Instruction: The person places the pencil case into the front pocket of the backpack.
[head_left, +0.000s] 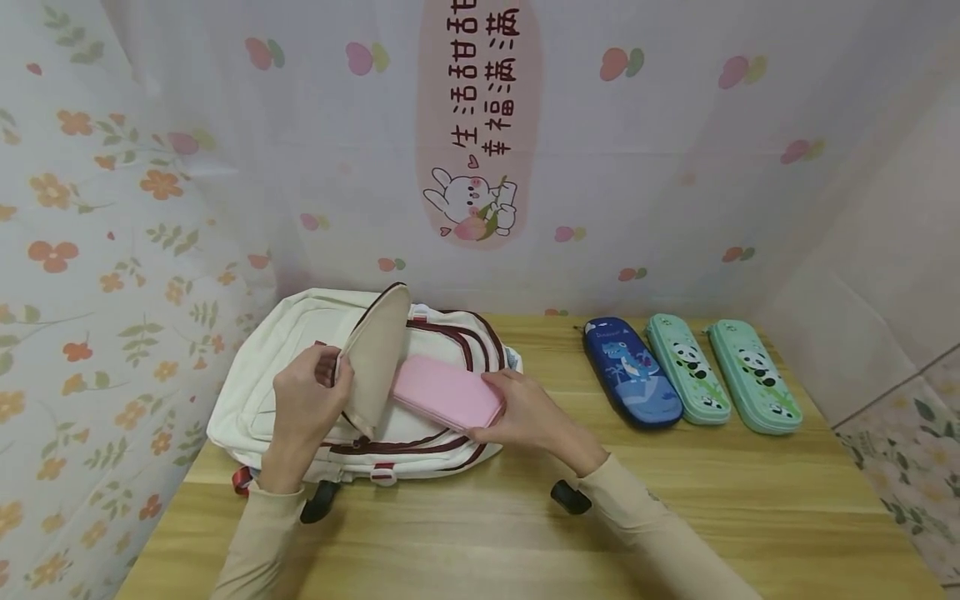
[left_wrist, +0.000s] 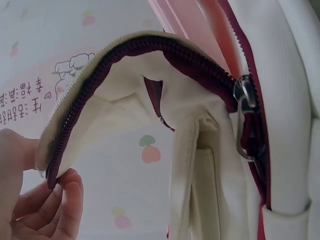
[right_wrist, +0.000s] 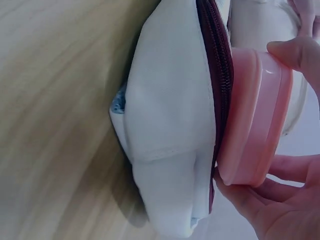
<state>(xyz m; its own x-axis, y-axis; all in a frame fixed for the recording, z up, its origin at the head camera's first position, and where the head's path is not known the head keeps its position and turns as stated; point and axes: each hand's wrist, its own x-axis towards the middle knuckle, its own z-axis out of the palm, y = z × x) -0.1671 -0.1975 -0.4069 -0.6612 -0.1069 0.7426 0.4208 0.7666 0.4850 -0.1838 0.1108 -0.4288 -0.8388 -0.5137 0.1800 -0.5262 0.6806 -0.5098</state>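
A white backpack (head_left: 277, 367) with dark red zippers lies on the wooden table. My left hand (head_left: 311, 396) pinches the edge of its unzipped flap (head_left: 378, 354) and holds it raised. In the left wrist view, thumb and fingers grip the flap's zippered rim (left_wrist: 65, 125). My right hand (head_left: 528, 412) holds a pink pencil case (head_left: 448, 392) by its right end, thumb on one side and fingers on the other. The case's left end is at the pocket opening, partly hidden behind the flap. In the right wrist view, the pink case (right_wrist: 255, 115) stands close beside the zipper edge.
A dark blue dinosaur pencil case (head_left: 633, 371) lies at the table's right back. Beside it are two mint green panda cases, one in the middle (head_left: 688, 367) and one farther right (head_left: 753, 375). Black strap ends (head_left: 570, 497) show near the front. A patterned curtain (head_left: 637, 167) hangs behind.
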